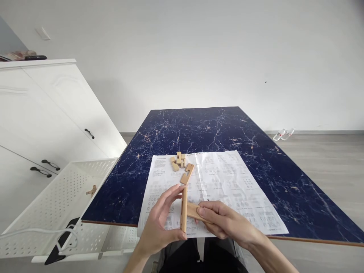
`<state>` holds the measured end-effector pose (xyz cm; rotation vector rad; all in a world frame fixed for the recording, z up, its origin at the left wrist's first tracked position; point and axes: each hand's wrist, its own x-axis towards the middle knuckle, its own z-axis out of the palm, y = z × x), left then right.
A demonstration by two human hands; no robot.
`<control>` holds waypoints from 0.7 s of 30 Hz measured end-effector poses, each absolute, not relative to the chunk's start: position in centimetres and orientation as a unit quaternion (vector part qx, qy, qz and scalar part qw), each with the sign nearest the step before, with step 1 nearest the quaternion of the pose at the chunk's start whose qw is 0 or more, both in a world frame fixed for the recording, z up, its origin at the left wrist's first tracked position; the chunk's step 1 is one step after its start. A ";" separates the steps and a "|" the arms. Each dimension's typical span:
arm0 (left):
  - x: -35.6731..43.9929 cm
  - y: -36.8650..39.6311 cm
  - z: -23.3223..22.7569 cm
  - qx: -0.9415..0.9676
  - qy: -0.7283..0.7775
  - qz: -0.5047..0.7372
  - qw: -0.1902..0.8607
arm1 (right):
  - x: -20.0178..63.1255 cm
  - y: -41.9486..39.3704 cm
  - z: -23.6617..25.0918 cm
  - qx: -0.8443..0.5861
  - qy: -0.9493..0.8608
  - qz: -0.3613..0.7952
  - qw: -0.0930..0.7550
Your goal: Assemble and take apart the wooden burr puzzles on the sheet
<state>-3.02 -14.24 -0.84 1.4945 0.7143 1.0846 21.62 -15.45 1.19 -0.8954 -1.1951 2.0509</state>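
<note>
Left hand: our left hand (159, 223) is closed around an upright wooden puzzle bar (184, 209), thumb low on its near side and fingers (170, 195) stretched up along its left face.
Right hand: our right hand (224, 222) grips a second wooden puzzle piece (193, 211), fingers curled over it and thumb beneath.
Held pieces: we hold the two above the near edge of the worktop; the second piece lies roughly level and its left end meets the upright bar at about mid-height, touching it. We cannot tell whether it sits in a notch there.
Loose notched piece: a flat notched wooden piece (187, 173) lies on the paper just beyond our hands, tilted, apart from them.
Small cluster: a clump of short wooden blocks (178, 160) sits at the far edge of the paper, just beside the notched piece.
Instruction sheet: a white printed instruction sheet (227, 182) with small diagrams lies flat under the pieces, reaching the near edge.
Worktop: a dark blue marbled worktop (199, 125) carries the sheet.
Left side: a white perforated basket (57, 197) stands beside the worktop, with one small wooden piece (91, 190) in it and a white cable (36, 231) across its near rim.
Beyond: a white cabinet (42, 106) with black handles.
</note>
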 end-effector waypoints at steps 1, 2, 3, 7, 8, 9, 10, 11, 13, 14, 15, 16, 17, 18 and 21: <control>-3.0 -14.3 -0.9 0.632 0.298 0.454 0.553 | 21.7 -15.5 1.2 -0.334 -0.455 0.770 0.296; -3.0 -14.3 -1.0 0.631 0.293 0.449 0.560 | 21.6 -15.5 1.2 -0.327 -0.458 0.772 0.295; -2.9 -14.4 -1.0 0.629 0.290 0.444 0.569 | 21.5 -15.7 1.1 -0.320 -0.457 0.776 0.295; -1.9 -15.0 -0.6 0.629 0.298 0.410 0.590 | 20.4 -16.5 1.0 -0.325 -0.396 0.792 0.333; -1.6 -15.2 -0.4 0.630 0.300 0.404 0.592 | 20.0 -16.7 1.0 -0.338 -0.368 0.791 0.352; -1.4 -15.3 -0.3 0.632 0.303 0.400 0.591 | 19.7 -16.9 1.0 -0.348 -0.344 0.792 0.365; -1.2 -15.4 -0.2 0.633 0.307 0.399 0.589 | 19.4 -17.1 1.1 -0.359 -0.330 0.788 0.376; -1.0 -15.5 -0.2 0.633 0.308 0.401 0.586 | 19.2 -17.2 1.3 -0.363 -0.325 0.786 0.381; -0.9 -15.6 -0.3 0.629 0.303 0.417 0.582 | 18.8 -17.2 1.7 -0.355 -0.328 0.786 0.387; -0.9 -15.6 -0.3 0.627 0.295 0.428 0.580 | 18.8 -17.1 1.9 -0.345 -0.331 0.787 0.389; -1.0 -15.5 -0.5 0.624 0.287 0.440 0.578 | 18.7 -17.1 2.1 -0.337 -0.335 0.789 0.391; -1.1 -15.5 -0.6 0.621 0.282 0.452 0.575 | 18.7 -17.0 2.3 -0.328 -0.338 0.791 0.390; -1.3 -15.4 -0.7 0.618 0.279 0.464 0.570 | 18.8 -17.0 2.4 -0.321 -0.343 0.792 0.390; -1.5 -15.4 -0.8 0.615 0.280 0.474 0.564 | 18.8 -16.9 2.6 -0.316 -0.348 0.792 0.388; -2.1 -15.2 -0.9 0.606 0.296 0.497 0.545 | 19.0 -16.9 3.0 -0.316 -0.381 0.777 0.388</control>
